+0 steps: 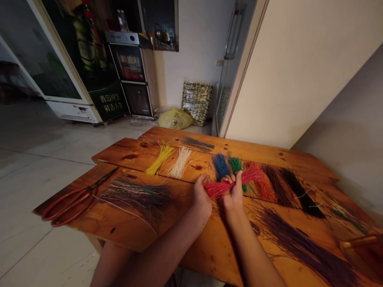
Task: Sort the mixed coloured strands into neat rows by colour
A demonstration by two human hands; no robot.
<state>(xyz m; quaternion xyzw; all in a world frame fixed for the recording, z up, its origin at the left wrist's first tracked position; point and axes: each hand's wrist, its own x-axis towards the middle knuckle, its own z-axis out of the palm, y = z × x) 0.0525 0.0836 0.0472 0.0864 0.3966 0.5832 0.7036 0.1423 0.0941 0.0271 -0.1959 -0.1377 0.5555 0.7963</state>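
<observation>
A bundle of thin pinkish-red strands (pixel 253 175) is held level above the wooden table, its right end fanning out. My right hand (pixel 233 193) is wrapped round its middle, fingers over the top and thumb up. At the bundle's left end, my left hand (pixel 202 195) curls against the strands; part of its grip is hidden. Just behind the hands lie a blue bundle (pixel 220 165) and a green bundle (pixel 235 164). To their right are an orange-red bundle (pixel 265 187), a dark brown one (pixel 277 185) and a black one (pixel 302 193).
Large red-handled scissors (pixel 79 197) lie on the wooden table (pixel 131 231) at left, beside mixed-colour strands (pixel 137 193). Yellow (pixel 160 158) and white (pixel 180 161) bundles lie farther back, near grey strands (pixel 198 144). Long purple strands (pixel 302 243) spread at front right.
</observation>
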